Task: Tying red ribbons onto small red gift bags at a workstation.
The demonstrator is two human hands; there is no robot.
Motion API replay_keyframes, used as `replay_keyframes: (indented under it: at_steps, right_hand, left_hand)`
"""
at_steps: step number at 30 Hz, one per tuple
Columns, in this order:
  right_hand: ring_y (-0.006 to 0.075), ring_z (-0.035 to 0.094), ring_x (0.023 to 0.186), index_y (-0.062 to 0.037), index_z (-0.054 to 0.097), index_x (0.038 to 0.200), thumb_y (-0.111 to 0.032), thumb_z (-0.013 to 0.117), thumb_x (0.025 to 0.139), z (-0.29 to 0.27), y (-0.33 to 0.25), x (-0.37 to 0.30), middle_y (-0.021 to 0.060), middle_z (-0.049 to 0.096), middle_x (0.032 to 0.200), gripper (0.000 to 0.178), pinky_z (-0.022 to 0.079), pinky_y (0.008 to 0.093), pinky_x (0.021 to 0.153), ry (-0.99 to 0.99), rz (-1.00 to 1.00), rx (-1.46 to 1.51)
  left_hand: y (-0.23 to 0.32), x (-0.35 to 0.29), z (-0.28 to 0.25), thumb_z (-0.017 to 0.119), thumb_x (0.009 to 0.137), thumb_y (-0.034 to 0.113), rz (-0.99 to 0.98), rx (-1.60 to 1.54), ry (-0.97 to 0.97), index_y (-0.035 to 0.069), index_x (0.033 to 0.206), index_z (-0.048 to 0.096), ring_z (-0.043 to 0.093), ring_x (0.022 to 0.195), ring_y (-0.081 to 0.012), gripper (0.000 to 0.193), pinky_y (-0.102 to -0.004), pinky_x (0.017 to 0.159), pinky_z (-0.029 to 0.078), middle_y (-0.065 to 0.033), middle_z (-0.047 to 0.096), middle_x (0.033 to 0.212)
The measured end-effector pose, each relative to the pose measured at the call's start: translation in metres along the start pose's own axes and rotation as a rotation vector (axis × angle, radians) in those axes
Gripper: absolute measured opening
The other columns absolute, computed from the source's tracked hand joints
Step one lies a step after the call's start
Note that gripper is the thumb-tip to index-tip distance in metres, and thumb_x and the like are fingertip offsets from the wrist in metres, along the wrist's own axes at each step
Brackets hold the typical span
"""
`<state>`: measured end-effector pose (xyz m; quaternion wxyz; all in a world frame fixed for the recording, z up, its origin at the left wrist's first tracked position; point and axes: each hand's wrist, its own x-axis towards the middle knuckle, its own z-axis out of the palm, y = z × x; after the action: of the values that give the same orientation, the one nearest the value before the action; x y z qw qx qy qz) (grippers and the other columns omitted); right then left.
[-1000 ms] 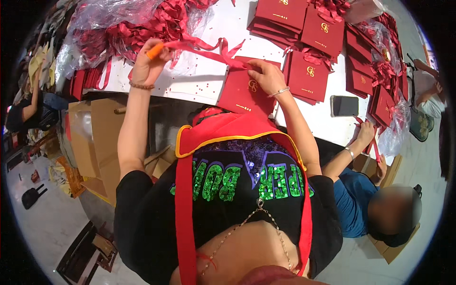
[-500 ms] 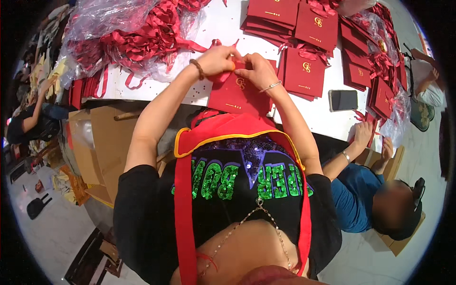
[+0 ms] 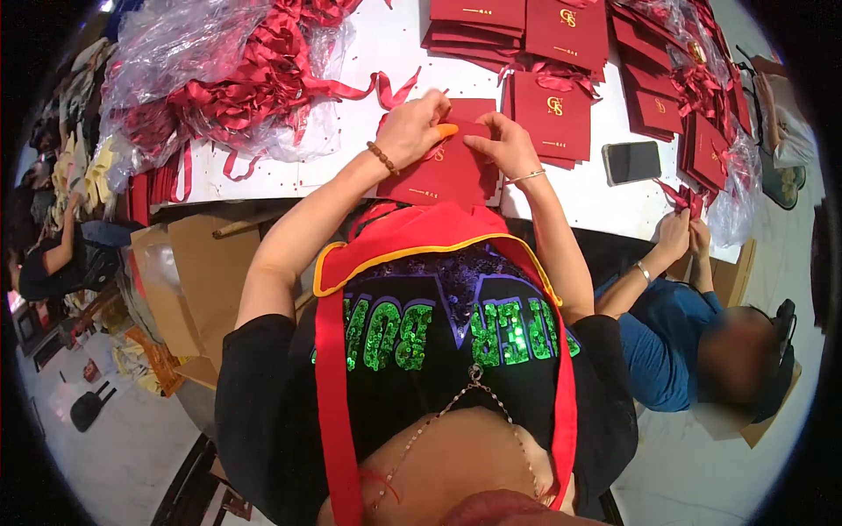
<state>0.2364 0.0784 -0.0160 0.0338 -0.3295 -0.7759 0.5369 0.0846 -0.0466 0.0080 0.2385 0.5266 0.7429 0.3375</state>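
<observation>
A flat dark red paper bag [image 3: 469, 180] with a gold emblem lies at the table's near edge, in front of my body. My left hand [image 3: 414, 131] is closed over its upper left part, an orange cover on one fingertip. Opposite it, my right hand [image 3: 507, 147] pinches at the upper right part. A short stretch of red ribbon [image 3: 472, 129] runs between the fingertips of both hands. How the ribbon joins the bag is hidden by my fingers.
A heap of red ribbons [image 3: 254, 83] in clear plastic fills the left. Stacks of red bags [image 3: 548, 118] stand to the right, near a dark phone [image 3: 633, 162]. A co-worker in a blue sleeve [image 3: 653, 351] handles ribbon at the right edge. An open cardboard box [image 3: 189, 280] stands below left.
Both hands have shifted slightly down and right relative to the view, and my right fingers have drawn a little away from the left. The co-worker's hands have come together on a ribbon.
</observation>
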Motion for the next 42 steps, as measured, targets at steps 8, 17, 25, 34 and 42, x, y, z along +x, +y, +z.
replay_keyframes:
  at_steps: [8,17,25,34,42]
  right_hand:
    - [0.0076,0.053,0.058,-0.0012,0.054,0.096,-0.009,0.066,0.077,0.0,-0.002,-0.008,0.001,0.057,0.071,0.023,0.042,0.0204,0.049,-0.037,0.107,0.335]
    - [0.0097,0.056,0.057,-0.0005,0.055,0.089,-0.011,0.067,0.075,0.001,0.003,-0.008,0.0046,0.058,0.068,0.021,0.046,0.024,0.051,-0.025,0.052,0.362]
    - [0.0094,0.056,0.056,-0.0008,0.056,0.088,-0.011,0.067,0.075,0.0,0.002,-0.009,0.0043,0.058,0.066,0.02,0.045,0.0237,0.05,-0.023,0.06,0.345]
    - [0.0096,0.056,0.057,-0.0007,0.056,0.09,-0.012,0.067,0.074,0.001,0.002,-0.009,0.0041,0.057,0.066,0.023,0.045,0.0235,0.051,-0.007,0.055,0.366]
    - [0.0099,0.055,0.056,-0.0008,0.056,0.091,-0.012,0.067,0.074,0.002,0.007,-0.008,0.0045,0.057,0.064,0.023,0.044,0.0246,0.051,0.014,0.033,0.282]
  left_hand:
    - [0.005,-0.003,0.013,0.054,0.084,0.009,-0.116,-0.647,0.0,0.001,0.099,0.057,0.058,0.066,-0.0132,0.017,-0.0234,0.057,0.045,-0.0079,0.059,0.08]
    - [0.005,-0.013,0.015,0.046,0.086,0.012,-0.192,-0.402,-0.296,0.001,0.121,0.036,0.057,0.064,-0.022,0.038,-0.0339,0.06,0.046,-0.0142,0.058,0.077]
    - [0.02,-0.017,0.016,0.048,0.085,0.014,0.054,0.132,-0.02,0.001,0.104,0.051,0.057,0.086,-0.0363,0.023,-0.0419,0.072,0.045,-0.0196,0.059,0.092]
    - [0.022,-0.018,0.019,0.053,0.081,0.008,0.144,0.082,0.092,0.002,0.101,0.052,0.059,0.08,-0.034,0.021,-0.0398,0.069,0.047,-0.0164,0.061,0.088]
    - [0.015,-0.012,0.02,0.056,0.079,0.007,0.429,0.19,0.302,0.002,0.096,0.055,0.058,0.076,-0.0329,0.018,-0.0362,0.068,0.047,-0.014,0.059,0.082]
